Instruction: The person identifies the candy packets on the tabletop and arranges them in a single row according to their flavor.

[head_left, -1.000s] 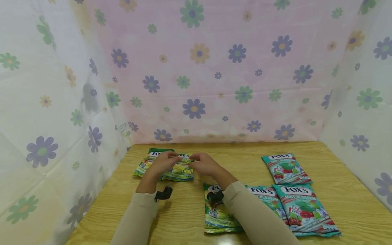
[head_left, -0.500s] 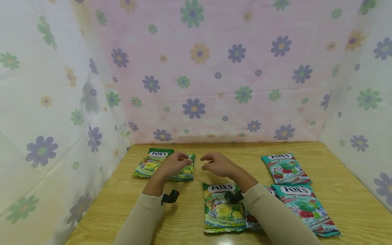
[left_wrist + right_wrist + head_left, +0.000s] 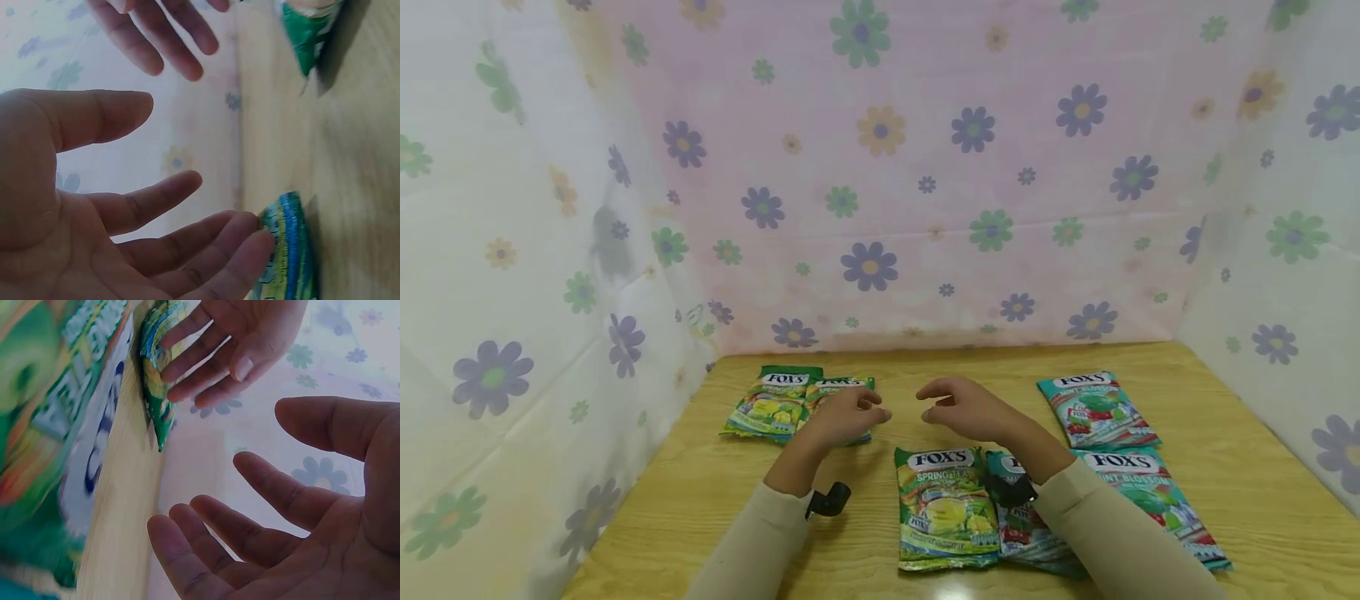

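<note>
Both hands hover over the table with fingers spread and relaxed, holding nothing. My left hand (image 3: 844, 417) overlaps the right one of two green Fox's Spring Tea candy bags (image 3: 767, 408) at the back left. In the left wrist view, its lower fingers overlap the edge of a candy bag (image 3: 289, 256). My right hand (image 3: 976, 410) faces it, palm inward, behind a third green candy bag (image 3: 947, 512) at the front middle. The right wrist view shows that bag close up at its left side, with the right fingers (image 3: 250, 534) apart from it.
Three teal Fox's Mint Blossom candy bags lie at the right: one at the back (image 3: 1097, 408), one in front (image 3: 1161, 500), and one (image 3: 1030, 533) partly under the right forearm in view. Floral cloth (image 3: 925, 208) walls the wooden table (image 3: 850, 550) at back and sides.
Both hands have moved right from the back-left green bags, the right hand farther, widening the gap between them. Those two bags show more now. The bags have stayed in place.
</note>
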